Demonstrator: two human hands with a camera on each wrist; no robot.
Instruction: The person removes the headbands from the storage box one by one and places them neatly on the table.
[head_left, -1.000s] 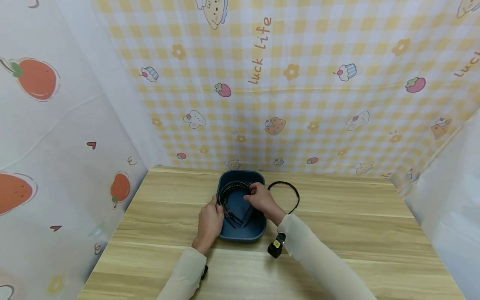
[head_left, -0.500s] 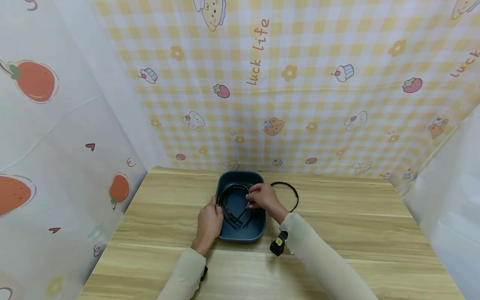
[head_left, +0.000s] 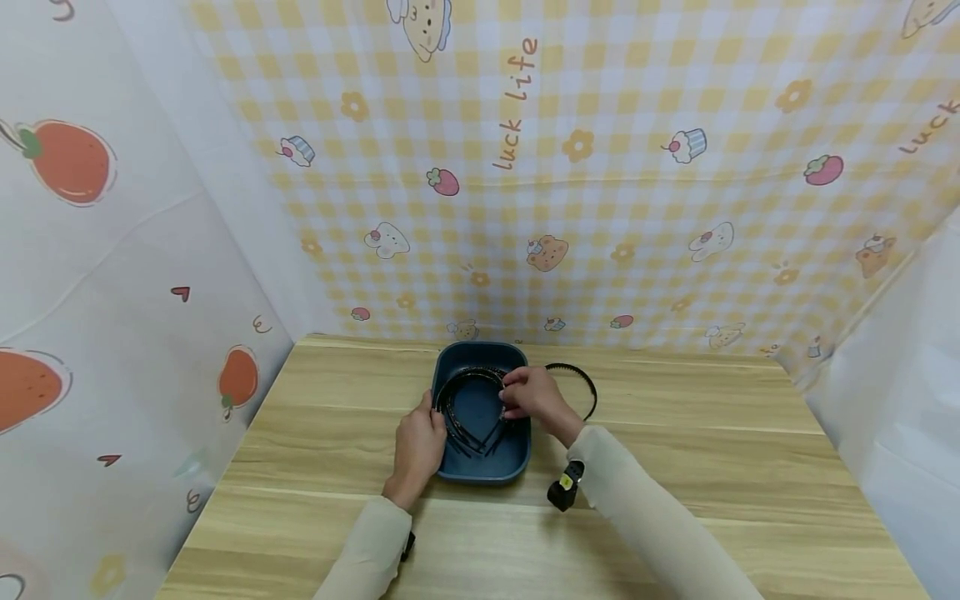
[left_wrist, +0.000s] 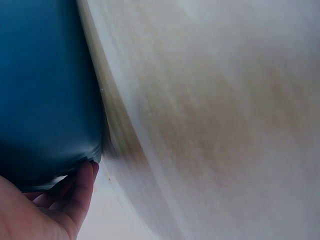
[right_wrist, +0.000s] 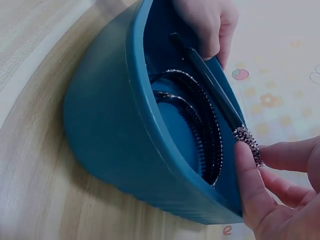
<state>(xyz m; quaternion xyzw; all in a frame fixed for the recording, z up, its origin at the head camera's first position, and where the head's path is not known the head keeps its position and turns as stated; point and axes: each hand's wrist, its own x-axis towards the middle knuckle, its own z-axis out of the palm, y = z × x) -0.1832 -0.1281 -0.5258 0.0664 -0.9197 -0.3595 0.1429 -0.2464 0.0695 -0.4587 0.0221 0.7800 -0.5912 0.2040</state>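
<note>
A dark blue plastic bin [head_left: 480, 481] stands on the table with several black headbands [right_wrist: 218, 140] inside, toothed and some glittery. My left hand [head_left: 420, 442] grips the bin's left wall at the rim, thumb over the inner side; the left wrist view shows fingertips [left_wrist: 87, 172] on the bin's outside. With thumb and fingers, my right hand [head_left: 536, 396] pinches one black headband [right_wrist: 220, 95] on its sparkly, stone-studded part, at the bin's right rim. One end of that headband reaches across the bin toward my left hand. The rest of it is hidden behind my right hand.
Another black toothed headband [head_left: 595, 396] lies on the wooden table [head_left: 712, 467] right of the bin, partly behind my right wrist. A yellow checked cloth [head_left: 630, 208] hangs at the table's back edge, with white cloth [head_left: 150, 250] on the left.
My right hand has drawn slightly right toward the bin's right rim, bringing the pinched headband with it. The left hand keeps its hold on the bin.
</note>
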